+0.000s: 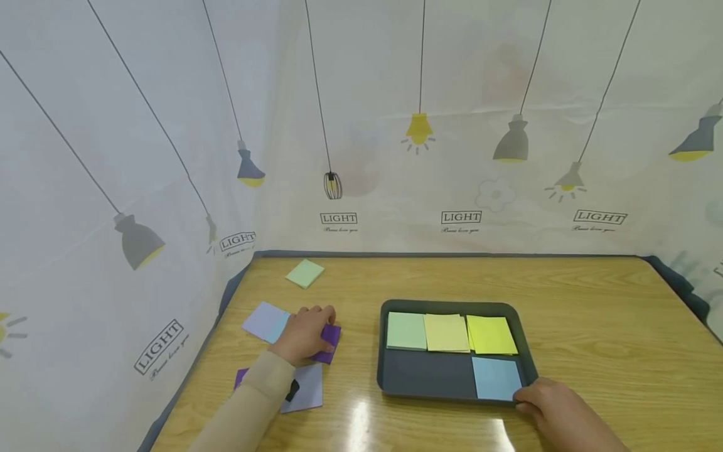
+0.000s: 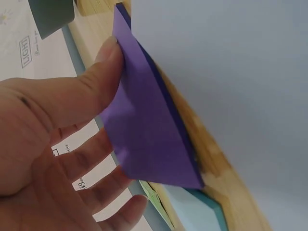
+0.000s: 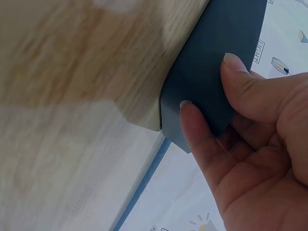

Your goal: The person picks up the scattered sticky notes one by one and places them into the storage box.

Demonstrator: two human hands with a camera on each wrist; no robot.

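On the left side of the table my left hand [image 1: 303, 331] grips a purple pad of sticky notes [image 1: 333, 343]. The left wrist view shows the thumb across the purple pad's face, with the other fingers behind it. My right hand [image 1: 549, 403] holds the near right corner of a dark grey tray [image 1: 427, 376], thumb and fingers around the wall. In the tray's back row lie a light green pad [image 1: 406, 331], a pale yellow pad [image 1: 446, 333] and a bright yellow pad [image 1: 491, 335]. A blue pad [image 1: 497, 378] sits at the front right.
Beside my left hand lie a lavender pad [image 1: 262, 319] and a light blue pad [image 1: 279, 328]. Nearer, another lavender pad [image 1: 307, 389] overlaps my sleeve, and a purple corner [image 1: 240, 376] shows. A light green pad [image 1: 305, 274] lies at the back left. Printed curtains surround the table.
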